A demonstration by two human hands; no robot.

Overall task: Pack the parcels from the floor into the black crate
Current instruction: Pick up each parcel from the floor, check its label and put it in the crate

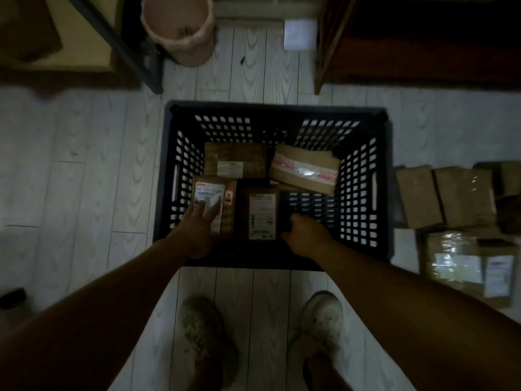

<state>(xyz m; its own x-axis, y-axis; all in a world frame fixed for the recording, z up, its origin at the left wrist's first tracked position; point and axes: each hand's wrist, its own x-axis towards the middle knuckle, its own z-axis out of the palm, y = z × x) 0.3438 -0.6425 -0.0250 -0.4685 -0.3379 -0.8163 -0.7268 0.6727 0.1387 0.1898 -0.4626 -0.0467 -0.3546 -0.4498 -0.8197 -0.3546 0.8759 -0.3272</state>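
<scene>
Brown cardboard parcels [420, 197] lie at frame right, nearer the curled right grip [304, 235], its hold unclear; the left grip [197, 224] rests flat on a white-labelled crated parcel [208, 191].

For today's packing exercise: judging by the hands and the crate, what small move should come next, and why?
Probably lift the right hand out and reach for the parcels on the floor to its right: four already lie in the black crate, and its near right corner is bare.

We see dim, underexposed view; corners near black. Brightest: pale wood-grain plank floor [84, 165]. Glare on taped brown cardboard parcel [307, 172]. Edges bend; soft blur throughout.
</scene>
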